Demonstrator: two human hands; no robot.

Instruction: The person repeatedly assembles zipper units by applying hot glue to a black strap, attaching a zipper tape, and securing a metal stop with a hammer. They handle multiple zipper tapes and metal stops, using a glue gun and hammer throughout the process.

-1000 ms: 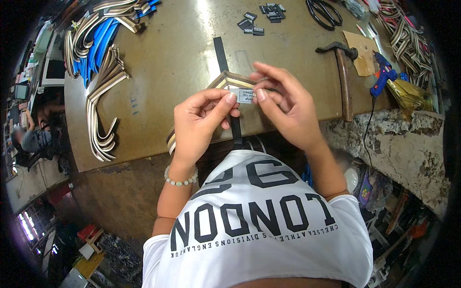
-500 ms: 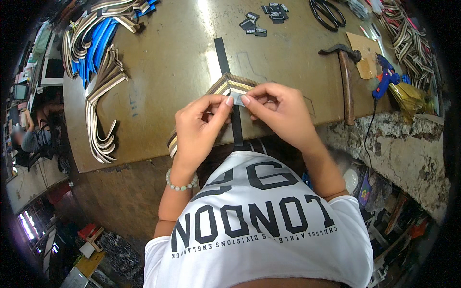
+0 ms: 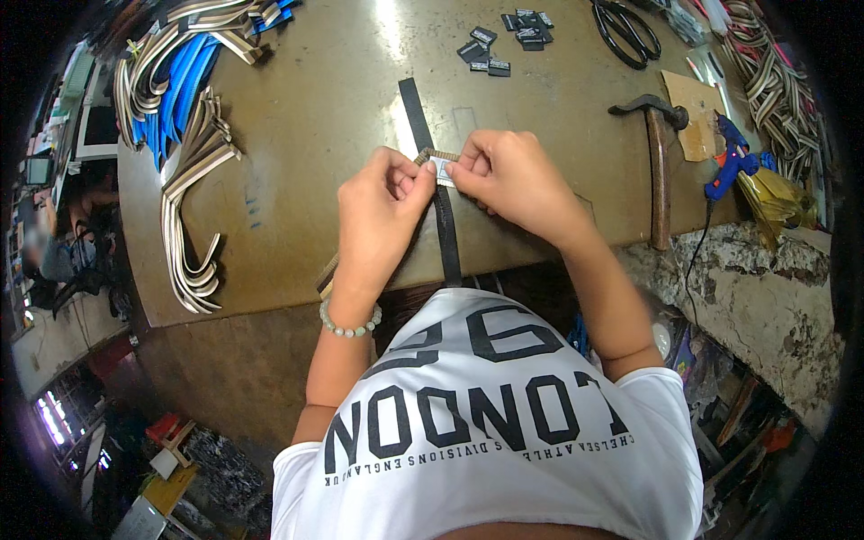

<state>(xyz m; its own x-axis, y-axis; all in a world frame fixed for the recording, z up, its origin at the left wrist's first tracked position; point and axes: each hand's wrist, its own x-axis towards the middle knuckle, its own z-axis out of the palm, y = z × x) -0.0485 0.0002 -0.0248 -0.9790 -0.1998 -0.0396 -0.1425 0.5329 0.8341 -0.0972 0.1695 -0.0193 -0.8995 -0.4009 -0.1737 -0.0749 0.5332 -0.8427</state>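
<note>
Over the counter point(image 3: 297, 180), just above a black strip point(image 3: 446, 238), left hand point(image 3: 382, 202) and right hand point(image 3: 517, 184) pinch the white label point(image 3: 442, 171) against the striped strap point(image 3: 443, 154); even thumb pressure and squared edges should hold it flat!

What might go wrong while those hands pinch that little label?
The pale label might end up crooked: it's small, and the left hand and right hand partly cover it. The hammer could get knocked down, since it reaches the near edge of the table. Someone might snag the cord dangling below the blue glue gun.
</note>
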